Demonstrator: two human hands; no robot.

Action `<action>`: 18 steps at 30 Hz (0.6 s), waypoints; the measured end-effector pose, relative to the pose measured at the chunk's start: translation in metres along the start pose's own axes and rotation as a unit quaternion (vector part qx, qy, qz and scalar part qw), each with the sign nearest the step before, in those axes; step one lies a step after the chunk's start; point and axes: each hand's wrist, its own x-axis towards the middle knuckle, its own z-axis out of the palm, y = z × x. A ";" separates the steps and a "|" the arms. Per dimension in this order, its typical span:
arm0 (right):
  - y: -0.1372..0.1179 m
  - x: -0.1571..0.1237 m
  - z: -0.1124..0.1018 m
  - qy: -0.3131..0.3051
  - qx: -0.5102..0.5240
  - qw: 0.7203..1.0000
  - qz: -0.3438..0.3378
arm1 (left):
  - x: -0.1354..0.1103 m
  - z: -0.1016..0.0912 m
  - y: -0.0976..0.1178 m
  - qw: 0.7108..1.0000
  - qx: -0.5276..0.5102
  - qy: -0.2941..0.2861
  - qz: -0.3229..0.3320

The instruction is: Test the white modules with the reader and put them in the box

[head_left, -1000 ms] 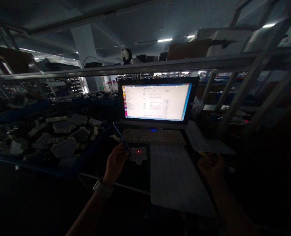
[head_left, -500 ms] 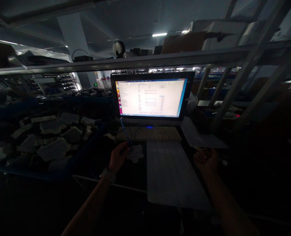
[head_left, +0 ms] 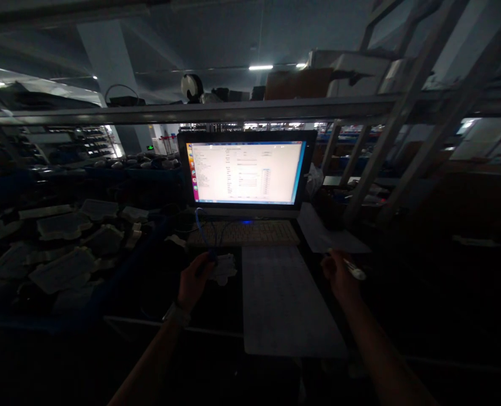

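My left hand (head_left: 194, 280) is closed around the dark plug end of a blue cable (head_left: 199, 221), right at the edge of a small pale, irregularly shaped plate or housing (head_left: 225, 269). The cable loops up toward the front of the monitor. The plug's contact with the pale part is too dark to make out. My right hand (head_left: 338, 276) is curled around a slim pale pen-like item (head_left: 355, 269), which shows on both sides of the fingers. It hovers right of a printed paper sheet (head_left: 288, 299), close to a second sheet (head_left: 330, 234).
A lit monitor (head_left: 245, 172) stands behind a white keyboard (head_left: 245, 232). At left, a blue bin (head_left: 102, 304) holds several pale housings (head_left: 64, 270). A metal shelf (head_left: 233, 113) crosses above, carrying boxes and a tape roll (head_left: 191, 87). Slanted metal bars (head_left: 372, 163) rise at right.
The view has swung slightly right, so everything sits further left. My right hand has turned, showing more of the pale item. My left hand stays at the cable plug.
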 end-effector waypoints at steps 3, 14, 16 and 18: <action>-0.027 0.006 -0.020 0.000 -0.088 0.989 -0.119 | -0.001 -0.002 -0.009 0.999 0.038 0.011 0.020; -0.043 0.032 -0.132 -0.080 -0.557 0.769 -0.304 | 0.002 -0.003 -0.035 0.996 0.061 0.027 0.060; -0.033 0.036 -0.142 -0.076 -0.578 0.746 -0.323 | 0.001 -0.002 -0.034 0.997 0.052 0.023 0.053; -0.027 0.042 -0.148 -0.085 -0.589 0.731 -0.333 | 0.001 -0.001 -0.033 0.998 0.041 0.015 0.045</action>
